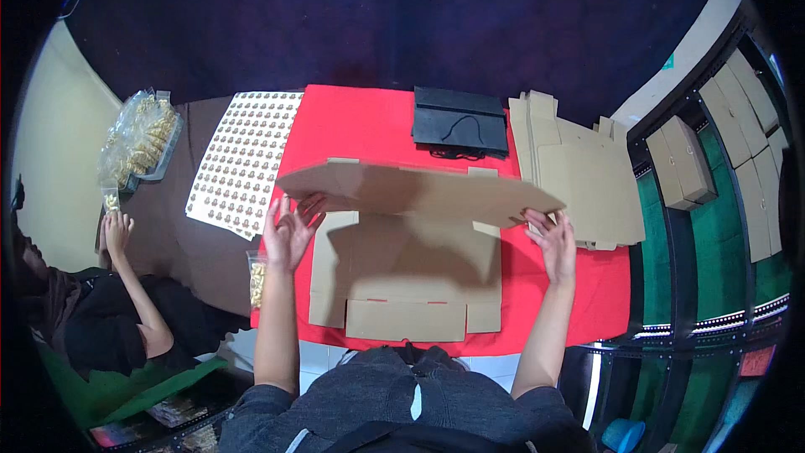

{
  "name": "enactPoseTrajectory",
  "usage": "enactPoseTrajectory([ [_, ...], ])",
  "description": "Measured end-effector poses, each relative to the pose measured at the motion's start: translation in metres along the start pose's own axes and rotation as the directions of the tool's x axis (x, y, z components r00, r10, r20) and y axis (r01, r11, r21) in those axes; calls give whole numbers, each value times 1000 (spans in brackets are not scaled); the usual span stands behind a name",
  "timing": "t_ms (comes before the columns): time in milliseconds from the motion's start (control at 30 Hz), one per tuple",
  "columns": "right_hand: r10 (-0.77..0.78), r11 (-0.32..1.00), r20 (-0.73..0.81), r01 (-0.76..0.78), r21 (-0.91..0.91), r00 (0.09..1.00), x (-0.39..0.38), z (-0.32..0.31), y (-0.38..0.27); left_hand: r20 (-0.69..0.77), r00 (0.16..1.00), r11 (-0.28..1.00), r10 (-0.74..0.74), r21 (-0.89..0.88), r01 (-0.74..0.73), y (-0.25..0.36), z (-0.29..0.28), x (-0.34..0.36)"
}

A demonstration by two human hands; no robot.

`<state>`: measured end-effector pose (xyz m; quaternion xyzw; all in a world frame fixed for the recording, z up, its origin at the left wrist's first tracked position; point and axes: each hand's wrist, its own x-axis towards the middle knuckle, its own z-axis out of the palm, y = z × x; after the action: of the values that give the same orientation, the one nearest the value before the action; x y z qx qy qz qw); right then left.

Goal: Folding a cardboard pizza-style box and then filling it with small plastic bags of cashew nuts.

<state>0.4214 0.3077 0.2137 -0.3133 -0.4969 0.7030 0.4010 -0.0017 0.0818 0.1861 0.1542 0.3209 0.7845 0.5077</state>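
Note:
An unfolded brown cardboard box [411, 264] lies on the red tablecloth right in front of me. Its far panel [402, 187] is lifted and tilted, throwing a shadow on the flat part. My left hand [290, 236] grips that panel at its left end, fingers somewhat spread along the edge. At the right corner, my right hand [552, 242] has its fingertips on the same panel. Part of the fingers on both hands is hidden by the cardboard. Close to my left forearm lies a small clear bag of yellowish snacks [257, 278].
Flat cardboard blanks [587, 176] are stacked at the right, beside black paper bags [459, 122]. A sticker sheet [243, 164] lies left, near a tub of bagged snacks [142, 138]. A co-worker's hand [117, 231] holds a small bag. Boxes [681, 164] stand on the right shelf.

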Motion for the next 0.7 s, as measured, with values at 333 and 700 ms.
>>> enactPoseTrajectory([
  [333, -91, 992, -57, 85, -94, 994, 80, 6, 22, -29, 980, 978, 199, -56, -200, -58, 25, 6],
  [700, -340, 940, 82, 336, 62, 937, 113, 26, -16, -397, 917, -343, 22, 859, 380, -212, -62, -105],
])
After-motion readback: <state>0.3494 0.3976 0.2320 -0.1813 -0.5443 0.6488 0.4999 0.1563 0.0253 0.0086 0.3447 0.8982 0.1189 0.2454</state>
